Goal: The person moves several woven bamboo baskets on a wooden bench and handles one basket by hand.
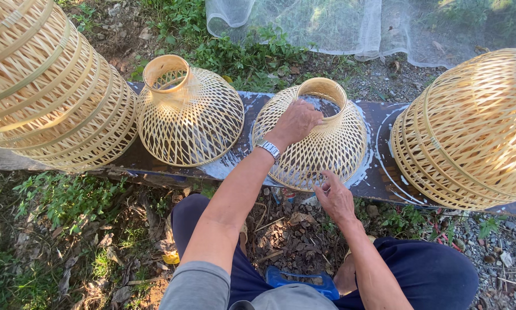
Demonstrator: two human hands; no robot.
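Observation:
A woven bamboo dome-shaped basket (332,143) with a round open neck stands on a dark wet board (384,166). My left hand (295,121) grips the rim of that neck; a silver wristwatch (268,149) is on its wrist. Lower down, my right hand (334,196) touches the basket's bottom edge near the board's front. A second, similar basket (189,117) stands to the left on the same board, untouched.
A stack of large woven baskets (45,86) lies on its side at the left, another stack (476,132) at the right. White netting (350,26) lies on the grass behind. A blue object (298,281) sits between my knees on the leaf-strewn ground.

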